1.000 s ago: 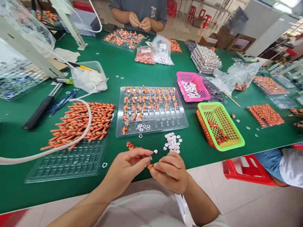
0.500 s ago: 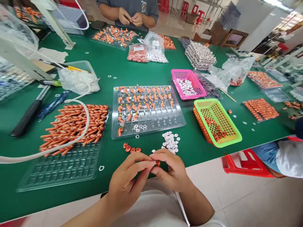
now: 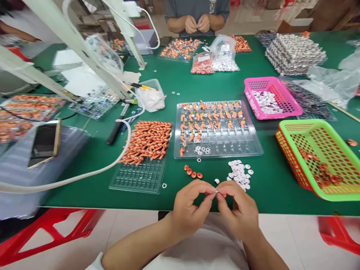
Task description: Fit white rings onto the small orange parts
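My left hand [image 3: 194, 206] and my right hand [image 3: 239, 212] meet fingertip to fingertip at the table's near edge. Both are closed in a pinch. An orange piece [image 3: 224, 195] shows between my right fingers, while something tiny and pale at the left fingertips is too small to name. Just beyond my hands lie several orange cup-shaped pieces [image 3: 193, 174], one loose white disc [image 3: 216, 181] and a pile of white discs [image 3: 239, 173]. Farther off, a clear tray [image 3: 230, 150] holds rows of curved orange parts and some white rings.
At left, a second clear tray [image 3: 135, 178] carries stacked orange parts [image 3: 146, 140]; a white cable [image 3: 92, 176] curves past it. A pink basket [image 3: 292, 108] and a green basket [image 3: 317, 129] stand right. A hammer [image 3: 114, 132] lies left. Across the table, a person's hands [image 3: 197, 24] work.
The view has swung left, so the table things appear farther right and a phone shows at left. My hands stay together in a pinch, with their fingers slightly shifted.
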A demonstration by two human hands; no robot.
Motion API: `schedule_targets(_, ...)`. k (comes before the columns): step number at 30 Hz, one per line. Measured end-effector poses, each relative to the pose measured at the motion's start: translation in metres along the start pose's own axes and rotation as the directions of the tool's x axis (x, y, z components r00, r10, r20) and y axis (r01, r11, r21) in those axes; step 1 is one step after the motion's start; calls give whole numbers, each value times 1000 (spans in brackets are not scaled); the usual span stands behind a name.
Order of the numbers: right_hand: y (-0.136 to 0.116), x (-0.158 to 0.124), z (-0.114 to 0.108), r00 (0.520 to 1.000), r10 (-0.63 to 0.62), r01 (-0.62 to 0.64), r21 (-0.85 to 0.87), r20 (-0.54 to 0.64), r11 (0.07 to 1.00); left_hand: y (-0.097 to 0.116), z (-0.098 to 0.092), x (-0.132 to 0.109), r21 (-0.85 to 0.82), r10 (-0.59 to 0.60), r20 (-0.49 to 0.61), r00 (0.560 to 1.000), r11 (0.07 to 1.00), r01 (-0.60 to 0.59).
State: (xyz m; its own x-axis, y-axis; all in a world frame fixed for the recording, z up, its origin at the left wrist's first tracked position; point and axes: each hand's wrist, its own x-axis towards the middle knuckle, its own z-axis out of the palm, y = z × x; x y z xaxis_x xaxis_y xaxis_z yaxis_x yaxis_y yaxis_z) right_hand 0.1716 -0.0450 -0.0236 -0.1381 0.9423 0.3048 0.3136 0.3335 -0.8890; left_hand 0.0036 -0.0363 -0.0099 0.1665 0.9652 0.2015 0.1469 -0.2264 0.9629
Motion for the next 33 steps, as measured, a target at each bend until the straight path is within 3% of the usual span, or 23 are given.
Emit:
schedule_targets(3, 3, -1, -13, 986, 8, -15, 38, 164, 999, 0, -7, 4, -160, -174, 168, 970, 966, 201)
schedule_targets(5, 5, 0, -21, 957, 25, -55, 97, 290, 994, -2, -11, 7, -271, -293, 306, 906, 885, 378)
schedule_targets(7, 8, 1, -26, 917, 47, -118, 155, 396, 981, -4, -14, 10, -323, -340, 401, 851, 817, 478)
schedule_targets(11, 11, 3, -26, 851, 75, -244, 264, 520, 933, -2, -20, 15, -298, -232, 456, 859, 870, 393)
schedule_targets(15, 11, 4, -19, 827, 93, -328, 341, 555, 881, 1, -28, 16, -234, -146, 522, 841, 923, 306)
schedule_targets(22, 8, 5, -14, 830, 107, -361, 382, 547, 851, 1, -34, 21, -182, -127, 585, 801, 942, 282)
schedule_targets(33, 12, 3, -11, 835, 99, -403, 479, 541, 780, -5, -32, 18, -174, -97, 594, 798, 954, 245)
